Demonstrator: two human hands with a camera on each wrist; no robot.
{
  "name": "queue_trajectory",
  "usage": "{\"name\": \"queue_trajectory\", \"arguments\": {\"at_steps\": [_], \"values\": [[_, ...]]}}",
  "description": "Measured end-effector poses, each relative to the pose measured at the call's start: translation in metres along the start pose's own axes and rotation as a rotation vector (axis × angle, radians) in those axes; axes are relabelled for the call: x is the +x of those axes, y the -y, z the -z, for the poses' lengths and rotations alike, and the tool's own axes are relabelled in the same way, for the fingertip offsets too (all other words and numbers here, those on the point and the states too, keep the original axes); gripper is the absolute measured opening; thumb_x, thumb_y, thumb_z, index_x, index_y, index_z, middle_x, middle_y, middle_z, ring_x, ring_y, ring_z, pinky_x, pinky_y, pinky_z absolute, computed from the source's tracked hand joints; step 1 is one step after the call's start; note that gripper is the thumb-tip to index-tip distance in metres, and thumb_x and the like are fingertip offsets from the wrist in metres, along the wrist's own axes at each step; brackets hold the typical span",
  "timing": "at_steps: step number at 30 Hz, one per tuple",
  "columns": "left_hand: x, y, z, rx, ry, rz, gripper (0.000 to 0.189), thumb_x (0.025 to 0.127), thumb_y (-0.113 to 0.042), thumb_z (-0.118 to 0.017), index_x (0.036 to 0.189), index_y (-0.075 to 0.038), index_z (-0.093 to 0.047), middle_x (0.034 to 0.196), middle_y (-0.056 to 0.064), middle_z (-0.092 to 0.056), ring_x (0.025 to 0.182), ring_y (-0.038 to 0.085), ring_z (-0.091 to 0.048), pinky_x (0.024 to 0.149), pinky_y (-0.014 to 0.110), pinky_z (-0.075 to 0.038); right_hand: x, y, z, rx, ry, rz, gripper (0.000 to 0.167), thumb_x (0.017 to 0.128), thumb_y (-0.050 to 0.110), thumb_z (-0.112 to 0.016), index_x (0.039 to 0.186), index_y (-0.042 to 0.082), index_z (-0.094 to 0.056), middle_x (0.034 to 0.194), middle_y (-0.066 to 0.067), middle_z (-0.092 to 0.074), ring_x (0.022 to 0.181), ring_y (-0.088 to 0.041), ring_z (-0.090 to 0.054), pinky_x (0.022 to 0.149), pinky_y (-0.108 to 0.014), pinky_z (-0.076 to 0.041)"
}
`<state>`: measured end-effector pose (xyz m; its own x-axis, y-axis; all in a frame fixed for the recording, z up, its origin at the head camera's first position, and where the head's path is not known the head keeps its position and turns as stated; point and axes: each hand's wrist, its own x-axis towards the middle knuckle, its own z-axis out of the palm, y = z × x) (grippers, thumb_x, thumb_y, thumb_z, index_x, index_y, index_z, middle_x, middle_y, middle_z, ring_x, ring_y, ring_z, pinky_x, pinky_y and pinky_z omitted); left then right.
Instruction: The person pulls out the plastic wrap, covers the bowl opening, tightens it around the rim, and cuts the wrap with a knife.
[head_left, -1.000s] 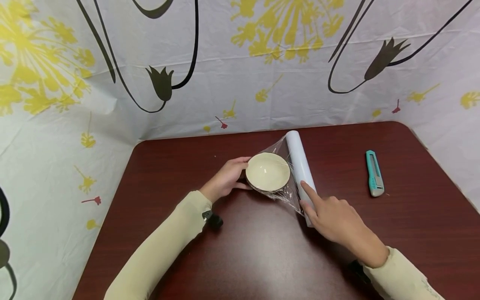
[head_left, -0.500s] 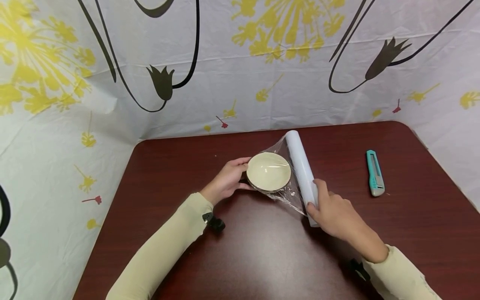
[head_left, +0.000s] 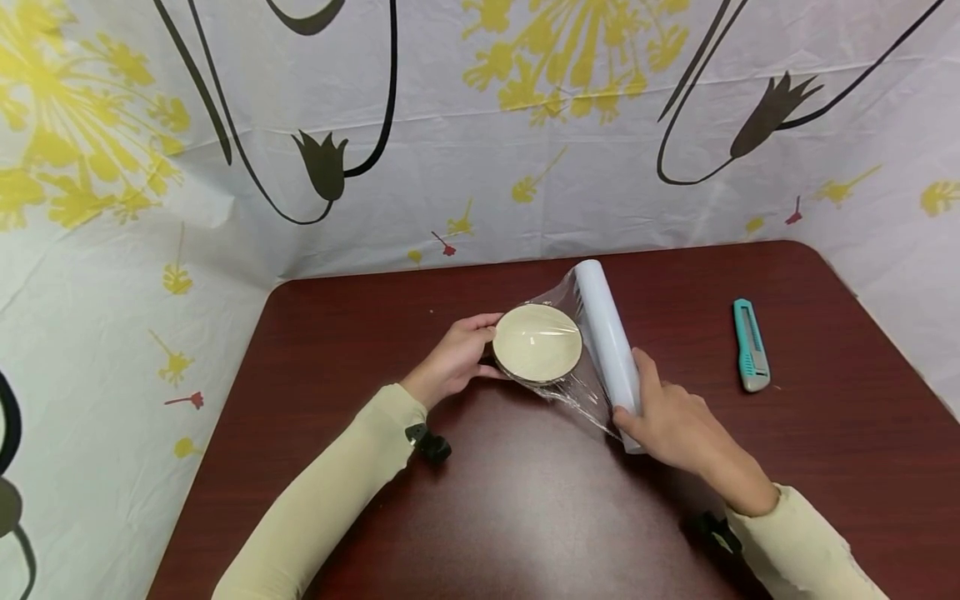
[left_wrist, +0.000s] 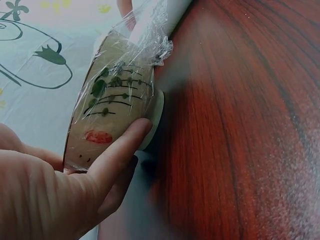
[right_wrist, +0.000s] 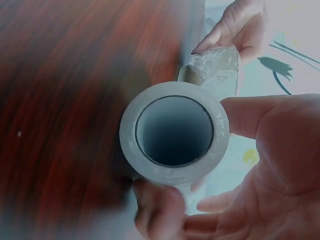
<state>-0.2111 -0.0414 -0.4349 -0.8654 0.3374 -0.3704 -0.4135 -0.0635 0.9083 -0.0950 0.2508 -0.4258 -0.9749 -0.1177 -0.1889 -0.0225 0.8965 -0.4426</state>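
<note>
A cream bowl (head_left: 536,343) with a painted outer wall stands on the table, clear plastic wrap (left_wrist: 145,42) stretched over its mouth and crumpled along its side. My left hand (head_left: 455,357) grips the bowl at its left, thumb near the rim and fingers low on the wall. From the bowl the wrap runs right to a white roll of plastic wrap (head_left: 606,342), lying slanted beside it. My right hand (head_left: 675,421) holds the roll's near end, thumb on one side and fingers curled round the other. In the right wrist view the hollow core of the roll (right_wrist: 175,131) faces the camera.
A teal box cutter (head_left: 750,346) lies on the dark red wooden table (head_left: 510,517), right of the roll. A white cloth (head_left: 450,125) with yellow and dark flower prints hangs behind the table's far edge and along its sides.
My right hand's index finger has gone from lying along the roll to curling round its near end with the others. The roll has shifted slightly right; the bowl and left hand have barely moved.
</note>
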Motion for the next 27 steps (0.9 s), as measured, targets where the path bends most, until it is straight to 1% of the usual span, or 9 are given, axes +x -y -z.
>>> {"name": "queue_trajectory", "arguments": {"at_steps": [4, 8, 12, 14, 18, 20, 23, 27], "values": [[0.000, 0.000, 0.000, 0.003, -0.006, 0.007, 0.046, 0.117, -0.005, -0.041, 0.162, 0.000, -0.050, 0.148, 0.023, -0.057, 0.111, 0.028, -0.063, 0.097, 0.068, -0.060, 0.001, -0.002, 0.001, 0.010, 0.017, -0.014, 0.095, 0.101, 0.035, -0.071, 0.165, -0.009, -0.017, 0.106, -0.034, -0.068, 0.088, -0.044, -0.069, 0.075, -0.059, -0.058], [0.001, 0.001, 0.000, 0.006, -0.009, 0.014, 0.046, 0.117, -0.006, -0.042, 0.162, -0.001, -0.051, 0.147, 0.022, -0.058, 0.110, 0.027, -0.064, 0.096, 0.066, -0.061, 0.001, -0.004, 0.002, 0.012, 0.024, -0.006, 0.093, 0.102, 0.038, -0.072, 0.164, -0.010, -0.020, 0.110, -0.035, -0.068, 0.092, -0.046, -0.070, 0.078, -0.062, -0.058], [0.001, 0.001, 0.001, 0.001, -0.010, 0.015, 0.046, 0.118, -0.006, -0.042, 0.162, -0.002, -0.051, 0.147, 0.022, -0.059, 0.111, 0.028, -0.064, 0.097, 0.066, -0.061, 0.002, -0.006, 0.001, 0.011, 0.026, -0.006, 0.090, 0.102, 0.041, -0.072, 0.161, -0.009, -0.026, 0.110, -0.032, -0.069, 0.093, -0.045, -0.070, 0.079, -0.062, -0.058], [0.001, 0.001, 0.001, -0.001, -0.010, 0.016, 0.046, 0.118, -0.006, -0.041, 0.162, -0.002, -0.051, 0.148, 0.023, -0.058, 0.112, 0.029, -0.064, 0.097, 0.067, -0.061, 0.002, -0.006, 0.001, 0.002, 0.038, -0.019, 0.086, 0.102, 0.042, -0.072, 0.155, -0.012, -0.033, 0.108, -0.029, -0.069, 0.092, -0.043, -0.069, 0.078, -0.060, -0.058], [0.002, 0.001, 0.001, 0.002, -0.008, 0.022, 0.046, 0.118, -0.006, -0.041, 0.163, -0.003, -0.051, 0.149, 0.024, -0.058, 0.113, 0.029, -0.063, 0.098, 0.067, -0.060, 0.003, -0.008, 0.004, -0.017, 0.070, -0.056, 0.074, 0.102, 0.045, -0.069, 0.138, -0.016, -0.046, 0.104, -0.025, -0.067, 0.089, -0.040, -0.067, 0.075, -0.058, -0.057], [0.001, 0.001, 0.001, 0.005, -0.006, 0.025, 0.046, 0.118, -0.006, -0.041, 0.163, -0.003, -0.051, 0.149, 0.024, -0.058, 0.113, 0.029, -0.063, 0.099, 0.067, -0.060, 0.004, -0.009, 0.005, -0.015, 0.076, -0.065, 0.070, 0.102, 0.045, -0.069, 0.132, -0.016, -0.049, 0.103, -0.024, -0.066, 0.087, -0.039, -0.066, 0.074, -0.057, -0.056], [0.001, 0.001, 0.001, 0.006, -0.004, 0.025, 0.046, 0.118, -0.006, -0.041, 0.163, -0.003, -0.050, 0.150, 0.024, -0.058, 0.114, 0.029, -0.063, 0.099, 0.067, -0.060, 0.005, -0.009, 0.007, -0.004, 0.073, -0.072, 0.071, 0.101, 0.044, -0.069, 0.132, -0.016, -0.048, 0.101, -0.024, -0.066, 0.084, -0.038, -0.066, 0.070, -0.054, -0.056], [0.000, 0.001, 0.001, 0.002, -0.004, 0.026, 0.046, 0.118, -0.007, -0.041, 0.164, -0.003, -0.049, 0.153, 0.023, -0.056, 0.116, 0.030, -0.062, 0.099, 0.067, -0.060, 0.005, -0.010, 0.011, 0.013, 0.064, -0.082, 0.076, 0.099, 0.045, -0.073, 0.136, -0.015, -0.045, 0.098, -0.025, -0.066, 0.081, -0.036, -0.066, 0.067, -0.049, -0.055]]}}
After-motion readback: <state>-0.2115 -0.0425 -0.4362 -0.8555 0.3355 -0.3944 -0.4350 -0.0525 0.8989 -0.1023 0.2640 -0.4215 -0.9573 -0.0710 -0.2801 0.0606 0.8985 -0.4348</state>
